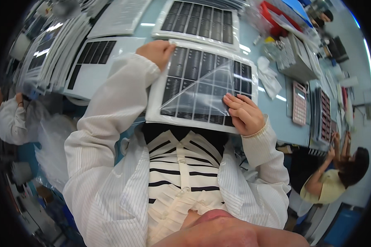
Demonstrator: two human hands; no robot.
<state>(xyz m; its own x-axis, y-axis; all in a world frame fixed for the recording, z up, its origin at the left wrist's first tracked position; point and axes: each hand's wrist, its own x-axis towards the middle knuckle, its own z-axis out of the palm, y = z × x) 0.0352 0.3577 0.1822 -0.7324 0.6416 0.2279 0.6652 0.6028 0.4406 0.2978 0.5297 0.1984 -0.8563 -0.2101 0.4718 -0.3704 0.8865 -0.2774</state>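
Observation:
A white sheet with rows of dark strips [202, 66] lies on the pale blue table [272, 111] right in front of me. A clear plastic film [198, 92] is half lifted off it, folded into a triangle. My left hand [156, 51] pinches the film's far left corner at the sheet's top edge. My right hand [243, 113] presses its fingers on the sheet's near right part, at the film's folded edge.
More similar sheets [200, 20] lie beyond and stacked at the left [57, 53]. A pink calculator [299, 103], a crumpled white cloth [268, 76] and a tray of dark parts [325, 113] sit at right. Other people work at left [8, 119] and right [338, 173].

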